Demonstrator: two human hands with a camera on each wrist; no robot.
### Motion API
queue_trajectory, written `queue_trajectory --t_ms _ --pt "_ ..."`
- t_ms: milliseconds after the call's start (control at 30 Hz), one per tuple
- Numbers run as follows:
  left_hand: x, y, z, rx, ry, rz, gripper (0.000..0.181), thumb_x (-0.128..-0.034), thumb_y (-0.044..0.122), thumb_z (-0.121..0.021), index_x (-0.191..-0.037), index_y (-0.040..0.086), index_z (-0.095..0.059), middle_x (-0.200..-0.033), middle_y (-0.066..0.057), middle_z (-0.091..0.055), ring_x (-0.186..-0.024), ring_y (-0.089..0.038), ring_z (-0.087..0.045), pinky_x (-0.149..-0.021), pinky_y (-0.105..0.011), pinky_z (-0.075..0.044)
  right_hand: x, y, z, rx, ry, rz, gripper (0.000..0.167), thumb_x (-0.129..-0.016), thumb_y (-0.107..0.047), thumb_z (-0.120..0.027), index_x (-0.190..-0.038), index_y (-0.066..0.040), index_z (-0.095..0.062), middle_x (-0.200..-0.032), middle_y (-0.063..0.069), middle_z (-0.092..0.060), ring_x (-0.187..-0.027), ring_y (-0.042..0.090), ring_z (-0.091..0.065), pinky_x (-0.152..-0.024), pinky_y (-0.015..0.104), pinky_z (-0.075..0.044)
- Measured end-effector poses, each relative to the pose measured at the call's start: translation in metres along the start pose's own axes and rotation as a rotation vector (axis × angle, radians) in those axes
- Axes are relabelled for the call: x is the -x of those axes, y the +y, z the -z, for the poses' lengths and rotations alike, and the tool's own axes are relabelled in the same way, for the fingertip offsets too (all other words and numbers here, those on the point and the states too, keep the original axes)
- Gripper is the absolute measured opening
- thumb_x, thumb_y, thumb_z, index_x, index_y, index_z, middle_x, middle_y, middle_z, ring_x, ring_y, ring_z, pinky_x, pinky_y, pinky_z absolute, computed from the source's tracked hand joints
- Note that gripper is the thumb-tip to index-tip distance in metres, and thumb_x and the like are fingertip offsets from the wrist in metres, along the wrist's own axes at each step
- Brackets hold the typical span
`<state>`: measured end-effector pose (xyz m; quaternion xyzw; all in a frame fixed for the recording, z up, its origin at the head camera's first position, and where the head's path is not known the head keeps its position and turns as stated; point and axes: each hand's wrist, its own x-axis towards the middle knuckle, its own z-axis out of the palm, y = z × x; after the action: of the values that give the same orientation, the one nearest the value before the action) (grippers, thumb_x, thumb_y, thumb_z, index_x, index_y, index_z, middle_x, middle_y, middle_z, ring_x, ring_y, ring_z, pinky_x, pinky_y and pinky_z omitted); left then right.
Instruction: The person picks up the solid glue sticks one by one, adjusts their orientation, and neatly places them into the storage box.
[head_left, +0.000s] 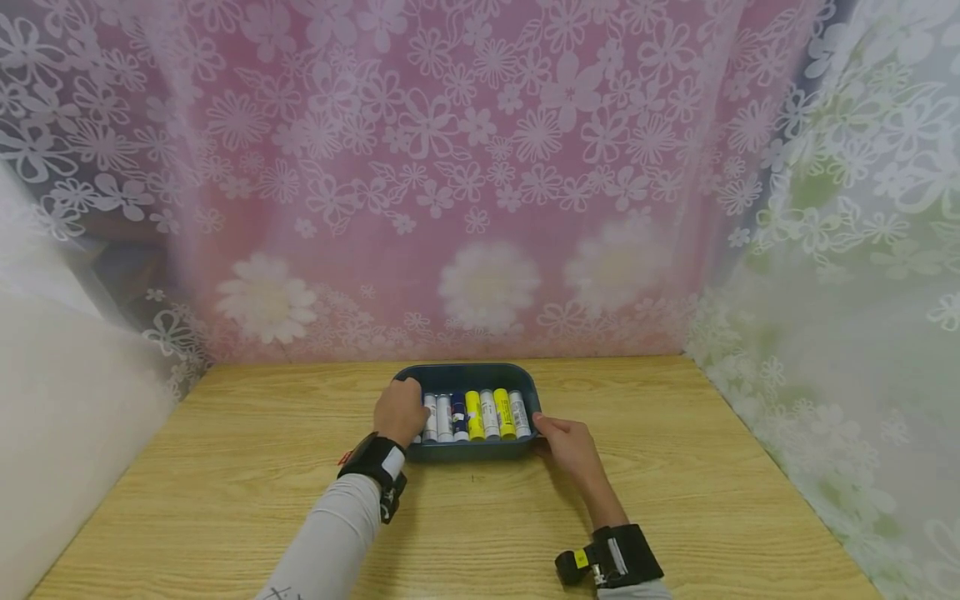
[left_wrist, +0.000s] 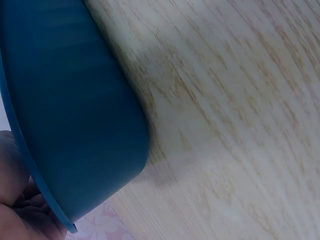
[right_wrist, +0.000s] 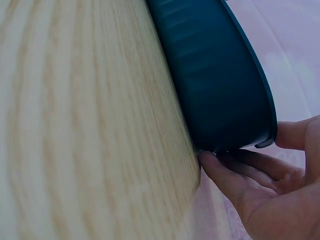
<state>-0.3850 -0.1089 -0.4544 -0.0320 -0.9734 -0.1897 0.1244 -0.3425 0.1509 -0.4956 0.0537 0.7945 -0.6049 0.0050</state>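
Observation:
A dark teal plastic bin (head_left: pixel 472 451) stands on the wooden table, holding a side-by-side row of several glue sticks: white ones (head_left: pixel 489 415), yellow ones (head_left: pixel 474 415) and a navy one (head_left: pixel 459 417). At its left end my left hand (head_left: pixel 400 412) reaches over the rim with curled fingers. It seems to grip the leftmost glue stick (head_left: pixel 417 439), whose white end peeks out beneath; the rest is hidden. My right hand (head_left: pixel 573 446) holds the bin's right end, thumb at the rim and fingers (right_wrist: pixel 225 180) against the outer wall low down, as the right wrist view shows.
The wooden table (head_left: pixel 285 433) runs out around the bin to both sides and toward me. A pink floral curtain (head_left: pixel 450 208) hangs along the back edge, with a pale flowered sheet (head_left: pixel 847 333) at the right. Both wrists carry black straps (head_left: pixel 628 557).

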Motion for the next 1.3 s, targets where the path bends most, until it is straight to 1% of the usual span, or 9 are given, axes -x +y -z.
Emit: queue_trajectory --t_ms 167,433,633,800,967,1100,1300 --pt "0.0 0.0 -0.001 -0.002 -0.026 -0.001 0.039 -0.0848 0.007 -0.079 -0.058 0.009 -0.051 -0.062 -0.009 -0.06 -0.064 -0.028 -0.066 -0.051 -0.037 -0.048 0.0 0.001 0.0 -0.004 0.005 -0.01 0.048 -0.105 -0.032 -0.057 -0.134 0.006 -0.062 -0.136 0.026 -0.062 -0.124 0.037 -0.064 -0.096 0.044 -0.058" --pt "0.002 -0.002 -0.003 0.003 -0.024 -0.01 0.035 -0.0849 0.005 -0.078 -0.059 0.007 -0.053 -0.068 -0.014 -0.065 -0.073 -0.036 -0.07 -0.055 -0.042 -0.054 -0.001 0.003 0.0 -0.011 -0.001 -0.004 0.049 -0.105 -0.033 -0.056 -0.134 0.006 -0.062 -0.137 0.026 -0.062 -0.125 0.037 -0.063 -0.096 0.043 -0.058" --pt "0.004 -0.001 -0.001 0.016 -0.014 -0.014 0.035 -0.0846 0.004 -0.077 -0.059 0.007 -0.053 -0.064 -0.012 -0.063 -0.069 -0.034 -0.069 -0.052 -0.041 -0.051 0.0 0.002 0.0 -0.021 -0.011 0.003 0.048 -0.105 -0.031 -0.056 -0.135 0.007 -0.061 -0.137 0.027 -0.061 -0.125 0.038 -0.063 -0.096 0.044 -0.058" --pt "0.005 0.002 0.0 0.002 -0.009 -0.005 0.028 -0.0848 0.005 -0.078 -0.063 0.005 -0.06 -0.068 -0.014 -0.067 -0.07 -0.035 -0.07 -0.053 -0.042 -0.055 -0.001 0.002 0.001 -0.008 -0.008 -0.001 0.049 -0.105 -0.032 -0.056 -0.135 0.007 -0.061 -0.137 0.026 -0.062 -0.126 0.038 -0.063 -0.097 0.044 -0.058" --pt "0.004 0.001 -0.004 -0.005 0.012 -0.012 0.028 -0.0842 0.005 -0.078 -0.063 0.005 -0.061 -0.066 -0.014 -0.067 -0.068 -0.035 -0.07 -0.053 -0.043 -0.056 -0.001 0.004 0.0 -0.003 -0.003 -0.011 0.049 -0.105 -0.032 -0.056 -0.135 0.006 -0.061 -0.137 0.026 -0.061 -0.127 0.038 -0.062 -0.097 0.044 -0.057" --pt "0.002 -0.002 -0.009 -0.009 0.014 -0.01 0.03 -0.0844 0.006 -0.079 -0.061 0.005 -0.06 -0.063 -0.012 -0.065 -0.067 -0.035 -0.07 -0.053 -0.042 -0.055 -0.002 0.004 0.0 -0.007 -0.001 -0.017 0.048 -0.105 -0.031 -0.056 -0.135 0.007 -0.061 -0.138 0.027 -0.061 -0.127 0.038 -0.061 -0.097 0.043 -0.058" --pt "0.002 -0.003 -0.01 -0.013 0.016 -0.014 0.032 -0.0851 0.007 -0.079 -0.06 0.006 -0.059 -0.059 -0.011 -0.063 -0.065 -0.034 -0.07 -0.054 -0.043 -0.056 -0.001 0.002 0.0 -0.007 0.002 -0.017 0.051 -0.105 -0.034 -0.055 -0.136 0.007 -0.06 -0.14 0.027 -0.059 -0.129 0.039 -0.06 -0.098 0.043 -0.057"
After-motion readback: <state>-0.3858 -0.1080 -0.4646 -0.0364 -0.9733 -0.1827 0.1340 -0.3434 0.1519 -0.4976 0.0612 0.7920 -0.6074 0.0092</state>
